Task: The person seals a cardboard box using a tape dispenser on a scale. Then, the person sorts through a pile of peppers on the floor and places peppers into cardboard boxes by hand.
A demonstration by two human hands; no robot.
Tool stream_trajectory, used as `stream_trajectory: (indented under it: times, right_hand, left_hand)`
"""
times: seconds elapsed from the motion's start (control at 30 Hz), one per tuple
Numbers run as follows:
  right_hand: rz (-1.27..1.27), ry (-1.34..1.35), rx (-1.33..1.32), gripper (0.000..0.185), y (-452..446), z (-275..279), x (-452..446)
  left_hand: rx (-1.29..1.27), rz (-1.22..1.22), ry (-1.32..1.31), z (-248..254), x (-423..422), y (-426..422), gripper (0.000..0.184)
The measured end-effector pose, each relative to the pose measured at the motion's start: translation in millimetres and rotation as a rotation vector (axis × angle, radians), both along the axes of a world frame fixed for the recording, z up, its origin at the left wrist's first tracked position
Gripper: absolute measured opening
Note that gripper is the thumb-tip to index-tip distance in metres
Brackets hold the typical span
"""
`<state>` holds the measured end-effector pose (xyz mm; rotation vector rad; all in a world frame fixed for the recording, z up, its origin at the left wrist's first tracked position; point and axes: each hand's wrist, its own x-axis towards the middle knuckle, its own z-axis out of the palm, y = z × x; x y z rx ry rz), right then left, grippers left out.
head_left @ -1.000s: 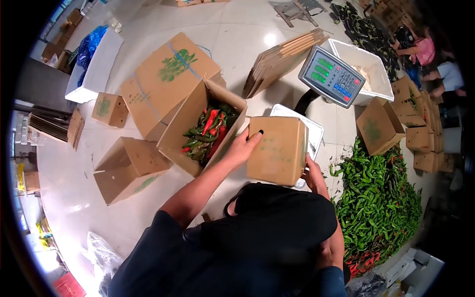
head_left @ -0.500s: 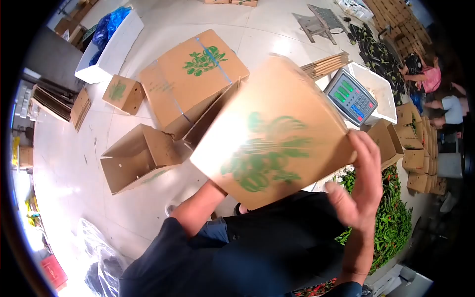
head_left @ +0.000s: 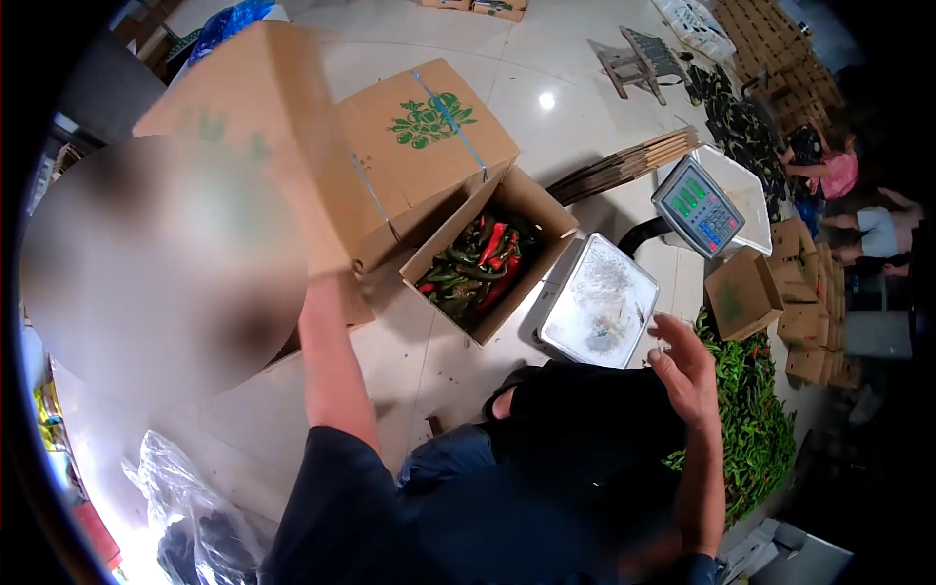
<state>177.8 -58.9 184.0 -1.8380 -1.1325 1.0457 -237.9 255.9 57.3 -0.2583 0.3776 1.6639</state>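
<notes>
A cardboard box [head_left: 322,166], blurred by motion, is up at the left, at the end of my left forearm. The left hand itself is hidden behind it and a round grey blur. My right hand [head_left: 689,375] is raised with fingers apart and holds nothing, just right of the scale's bare metal platform [head_left: 600,304]. The scale display [head_left: 698,206] is lit green. Left of the platform stands an open box [head_left: 559,216] of red and dark green peppers [head_left: 478,268].
A strapped stack of flat cartons [head_left: 429,117] lies beyond the pepper box. Folded cardboard [head_left: 629,166] leans near a white foam crate [head_left: 746,185]. Green peppers [head_left: 751,419] are heaped at the right, below a tilted box [head_left: 743,292]. Other people [head_left: 834,174] are at the far right.
The held box has swung from over the scale to the far left with my left arm. My right hand has let go of it. The scale platform and pepper box are uncovered.
</notes>
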Motion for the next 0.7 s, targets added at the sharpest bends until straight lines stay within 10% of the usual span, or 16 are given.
stream_trajectory:
  times: [0.13,0.27,0.37,0.7]
  right_hand:
    - [-0.11,0.046,-0.046,0.05,-28.8,-19.8,-0.8]
    - [-0.142,-0.005,-0.107,0.048,-29.6,-33.3,-15.3]
    - [0.049,-0.283,-0.244,0.048,-23.2,-19.6,-33.2]
    - [0.08,-0.403,-0.158,0.047,-46.7,-16.7,-19.0]
  left_hand:
    - [-0.073,0.275,0.086,-22.9,-81.8,89.4,0.087]
    - [-0.159,0.184,0.299,-148.5,-118.5,141.9,0.092]
    - [-0.48,0.13,0.246,-97.8,-57.2,109.5,0.085]
    - [-0.382,-0.059,0.65,-151.7,-3.4,121.2,0.062]
